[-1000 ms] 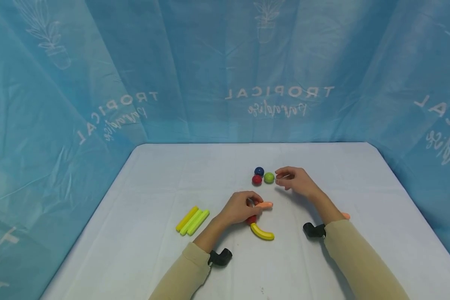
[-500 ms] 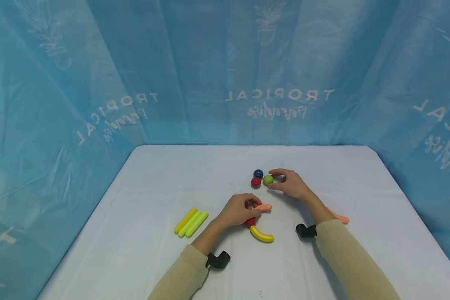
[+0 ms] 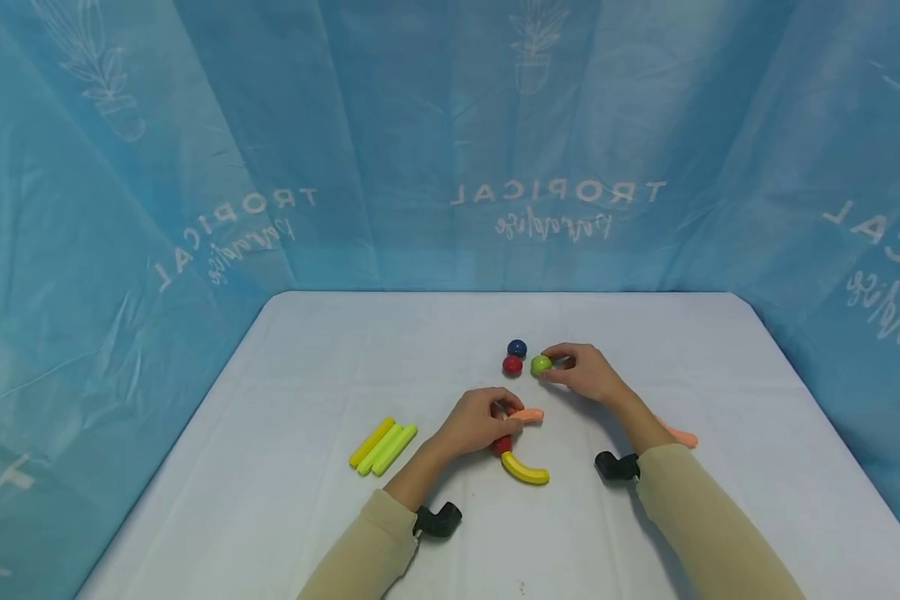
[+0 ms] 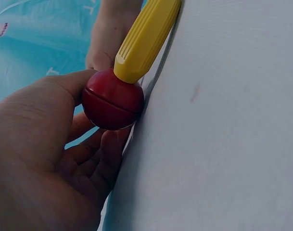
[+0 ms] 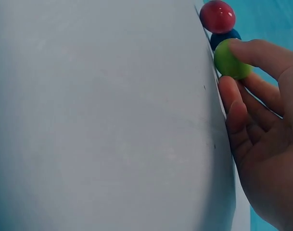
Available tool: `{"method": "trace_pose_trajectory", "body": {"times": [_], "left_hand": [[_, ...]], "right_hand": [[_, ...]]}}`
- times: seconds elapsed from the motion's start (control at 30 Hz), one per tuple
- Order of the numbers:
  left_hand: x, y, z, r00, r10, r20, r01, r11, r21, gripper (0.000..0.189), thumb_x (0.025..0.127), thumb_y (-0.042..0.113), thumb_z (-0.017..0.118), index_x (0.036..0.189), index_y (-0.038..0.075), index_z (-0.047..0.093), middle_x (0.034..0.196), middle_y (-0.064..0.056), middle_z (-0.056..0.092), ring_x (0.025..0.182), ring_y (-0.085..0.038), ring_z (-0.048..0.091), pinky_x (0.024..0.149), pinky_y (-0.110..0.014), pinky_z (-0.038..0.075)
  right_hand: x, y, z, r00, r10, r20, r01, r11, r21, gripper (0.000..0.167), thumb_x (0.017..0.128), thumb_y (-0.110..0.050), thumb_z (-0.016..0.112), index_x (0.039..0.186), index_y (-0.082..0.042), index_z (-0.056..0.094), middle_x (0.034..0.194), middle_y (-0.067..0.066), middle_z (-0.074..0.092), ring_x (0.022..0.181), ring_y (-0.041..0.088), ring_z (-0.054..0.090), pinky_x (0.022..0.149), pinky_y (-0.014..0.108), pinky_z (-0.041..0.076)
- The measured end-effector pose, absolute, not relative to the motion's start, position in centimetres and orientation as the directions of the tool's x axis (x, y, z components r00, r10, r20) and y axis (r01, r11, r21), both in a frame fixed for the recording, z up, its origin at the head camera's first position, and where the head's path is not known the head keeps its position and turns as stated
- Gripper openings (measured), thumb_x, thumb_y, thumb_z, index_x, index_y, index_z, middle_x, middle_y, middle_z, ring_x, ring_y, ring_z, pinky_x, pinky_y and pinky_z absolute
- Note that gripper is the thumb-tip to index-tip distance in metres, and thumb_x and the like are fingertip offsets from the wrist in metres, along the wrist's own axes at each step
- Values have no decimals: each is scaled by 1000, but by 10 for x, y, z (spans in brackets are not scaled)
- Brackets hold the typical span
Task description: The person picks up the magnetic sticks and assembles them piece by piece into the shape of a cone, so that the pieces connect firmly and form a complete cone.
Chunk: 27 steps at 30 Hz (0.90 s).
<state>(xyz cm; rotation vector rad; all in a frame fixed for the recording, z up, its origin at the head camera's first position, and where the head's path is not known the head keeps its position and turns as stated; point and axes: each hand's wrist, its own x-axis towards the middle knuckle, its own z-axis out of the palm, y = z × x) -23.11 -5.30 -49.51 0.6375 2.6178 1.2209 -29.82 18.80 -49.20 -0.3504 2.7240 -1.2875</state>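
On the white table, my left hand point(image 3: 483, 419) holds a red ball point(image 4: 112, 100), with the thumb at its side and fingers curled behind. A curved yellow stick point(image 3: 525, 468) meets the ball at one end. An orange stick point(image 3: 528, 415) pokes out by the same hand's fingertips, its near end hidden. Farther back, my right hand point(image 3: 583, 371) pinches a green ball point(image 3: 541, 365) between thumb and fingers. Just left of it, a second red ball point(image 3: 512, 366) and a blue ball point(image 3: 517, 348) sit side by side; the right wrist view shows the green ball point(image 5: 232, 61) overlapping the blue one.
To the left lie a yellow stick point(image 3: 372, 442) and two lime sticks point(image 3: 388, 448) in a row. Another orange stick point(image 3: 678, 435) lies partly behind the right forearm. Blue printed curtains point(image 3: 390, 167) surround the table point(image 3: 307, 350).
My right hand has come left to the green ball, closed on it and drawn it slightly right, away from the red and blue balls. The left hand stays in place.
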Motion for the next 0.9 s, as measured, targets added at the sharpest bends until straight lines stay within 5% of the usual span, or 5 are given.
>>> {"method": "trace_pose_trajectory", "body": {"times": [0.9], "left_hand": [[-233, -54, -497, -895, 445, 23, 303, 570, 764, 18, 86, 35, 72, 100, 25, 68, 83, 11, 61, 72, -10, 55, 58, -25, 50]], "right_hand": [[-270, 197, -486, -967, -254, -3, -143, 556, -819, 42, 83, -35, 75, 119, -17, 65, 111, 1, 64, 81, 21, 62, 63, 36, 53]]}}
